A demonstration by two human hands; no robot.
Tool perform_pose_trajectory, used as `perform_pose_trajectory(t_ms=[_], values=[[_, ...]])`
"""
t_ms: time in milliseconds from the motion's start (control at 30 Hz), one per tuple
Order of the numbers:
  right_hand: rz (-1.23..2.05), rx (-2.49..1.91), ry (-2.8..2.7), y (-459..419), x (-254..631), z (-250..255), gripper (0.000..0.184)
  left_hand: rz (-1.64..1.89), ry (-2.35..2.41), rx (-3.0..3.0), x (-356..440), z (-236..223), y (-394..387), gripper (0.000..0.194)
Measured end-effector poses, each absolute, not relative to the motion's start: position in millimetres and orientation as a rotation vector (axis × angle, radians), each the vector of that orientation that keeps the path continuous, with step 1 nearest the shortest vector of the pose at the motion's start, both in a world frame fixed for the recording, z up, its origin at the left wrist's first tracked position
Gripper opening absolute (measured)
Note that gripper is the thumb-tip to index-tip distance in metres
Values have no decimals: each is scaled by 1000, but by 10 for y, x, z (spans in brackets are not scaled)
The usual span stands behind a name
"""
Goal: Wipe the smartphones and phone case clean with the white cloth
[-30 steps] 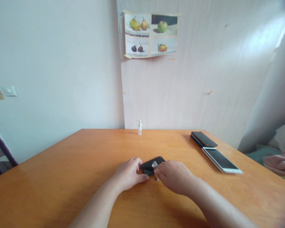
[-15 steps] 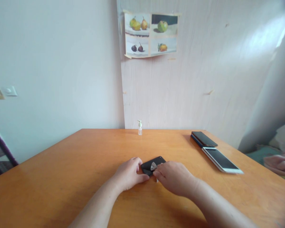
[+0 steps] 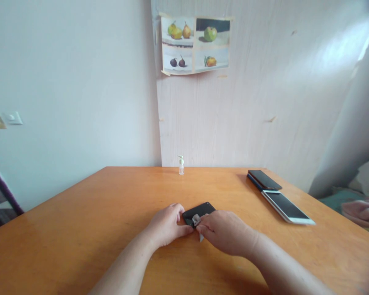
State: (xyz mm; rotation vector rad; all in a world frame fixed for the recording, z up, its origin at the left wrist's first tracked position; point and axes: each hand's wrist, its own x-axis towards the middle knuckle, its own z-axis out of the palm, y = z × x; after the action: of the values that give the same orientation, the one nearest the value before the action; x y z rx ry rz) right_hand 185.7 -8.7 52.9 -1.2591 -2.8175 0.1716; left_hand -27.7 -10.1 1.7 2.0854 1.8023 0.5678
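Note:
A black smartphone (image 3: 198, 210) lies flat on the wooden table, slanted up to the right between my hands. My left hand (image 3: 167, 223) grips its left end, thumb at the near corner and fingers at the far side. In my right hand (image 3: 223, 229) a small crumpled white tissue (image 3: 196, 220) is pinched and pressed against the phone's dark face. One end of the tissue pokes out below my fingers. My right hand covers the phone's right near part.
On the table's right side lie a white tablet (image 3: 289, 207) and a dark device (image 3: 264, 180) in a blue case. A small clear pump bottle (image 3: 181, 167) stands at the back edge. Another person's hand (image 3: 364, 211) shows at the far right.
My right hand has shifted the tissue slightly left and nearer to me over the phone; the tissue's shape has changed. My left hand and the phone stay in place.

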Motion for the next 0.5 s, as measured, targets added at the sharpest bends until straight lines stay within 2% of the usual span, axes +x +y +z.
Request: perform_pose_trajectory(t_ms=[133,367,500], values=[[139,-1496,-2746,-48,1868,547,41,571,1794,2085,-287,15,-102,41],[181,-1165,-2820,-107,1789,474,41,584,1808,2083,-271,-4,-95,46],[93,-1415,-2775,-24,1827,483,44,582,1803,2086,-267,9,-103,40]])
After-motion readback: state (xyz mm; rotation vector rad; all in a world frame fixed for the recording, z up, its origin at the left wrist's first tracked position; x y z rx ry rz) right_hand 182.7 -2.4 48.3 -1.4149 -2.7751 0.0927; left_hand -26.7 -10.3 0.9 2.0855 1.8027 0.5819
